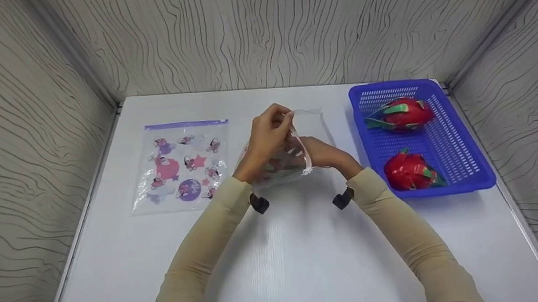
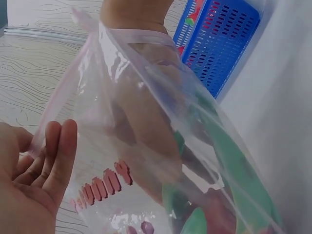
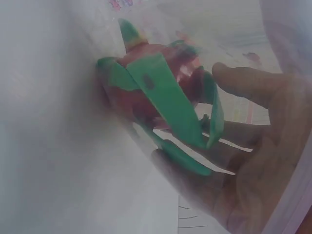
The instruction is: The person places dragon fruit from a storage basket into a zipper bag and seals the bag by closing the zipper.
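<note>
Between thumb and index finger, my left hand (image 1: 264, 139) pinches the pink rim of a clear zip bag (image 2: 100, 192), whose mouth stands open toward the right. My right hand (image 1: 320, 152) reaches through that mouth into the bag. In the right wrist view, a red dragon fruit (image 3: 139, 100) with green leaves lies inside, just beyond the right hand's fingers. The thumb (image 3: 243, 83) is extended beside it, and the other fingers stretch under its leaves. From the head view, the bag and left hand largely hide this fruit.
A second zip bag (image 1: 150, 166), purple-topped with pink cartoon prints, lies flat on the white table (image 1: 281, 269) at left. At right stands a blue basket (image 1: 483, 182) with two dragon fruits, one toward the back (image 1: 408, 115) and one in front (image 1: 407, 172). Wood-patterned panels enclose the table.
</note>
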`<state>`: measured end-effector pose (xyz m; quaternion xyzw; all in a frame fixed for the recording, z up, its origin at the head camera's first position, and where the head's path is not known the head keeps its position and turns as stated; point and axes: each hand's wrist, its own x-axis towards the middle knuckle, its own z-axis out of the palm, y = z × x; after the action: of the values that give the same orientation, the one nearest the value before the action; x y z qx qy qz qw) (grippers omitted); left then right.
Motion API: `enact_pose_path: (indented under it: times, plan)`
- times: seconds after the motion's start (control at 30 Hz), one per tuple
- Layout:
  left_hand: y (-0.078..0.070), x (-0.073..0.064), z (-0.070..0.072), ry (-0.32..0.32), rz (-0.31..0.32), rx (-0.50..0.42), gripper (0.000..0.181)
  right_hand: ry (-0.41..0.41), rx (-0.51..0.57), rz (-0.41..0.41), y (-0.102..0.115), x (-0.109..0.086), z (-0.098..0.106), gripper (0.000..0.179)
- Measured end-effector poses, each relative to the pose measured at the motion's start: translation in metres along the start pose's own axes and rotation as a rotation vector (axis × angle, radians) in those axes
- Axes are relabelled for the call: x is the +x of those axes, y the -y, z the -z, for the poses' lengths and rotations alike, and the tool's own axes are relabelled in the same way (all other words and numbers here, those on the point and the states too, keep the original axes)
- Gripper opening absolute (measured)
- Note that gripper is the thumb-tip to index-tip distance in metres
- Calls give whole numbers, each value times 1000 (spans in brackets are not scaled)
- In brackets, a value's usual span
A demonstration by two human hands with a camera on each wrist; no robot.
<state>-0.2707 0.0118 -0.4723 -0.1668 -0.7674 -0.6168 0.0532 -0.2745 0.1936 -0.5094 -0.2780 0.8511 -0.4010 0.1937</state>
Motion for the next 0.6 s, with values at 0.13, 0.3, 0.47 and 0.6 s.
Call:
enact_pose_path:
  times: [0.13, 0.3, 0.47, 0.6]
  plan:
    - [-1, 2, 2, 8, 13, -13, 17, 4, -14, 7, -2, 2, 1, 53]
    - [1, 2, 3, 18, -2, -50, 16, 7, -41, 3, -1, 3, 2, 46]
    - [3, 1, 2, 15, -16, -64, 16, 4, -87, 13, 0, 4, 3, 44]
    - [3, 1, 0, 17, -2, -50, 15, 8, -95, 2, -2, 3, 4, 46]
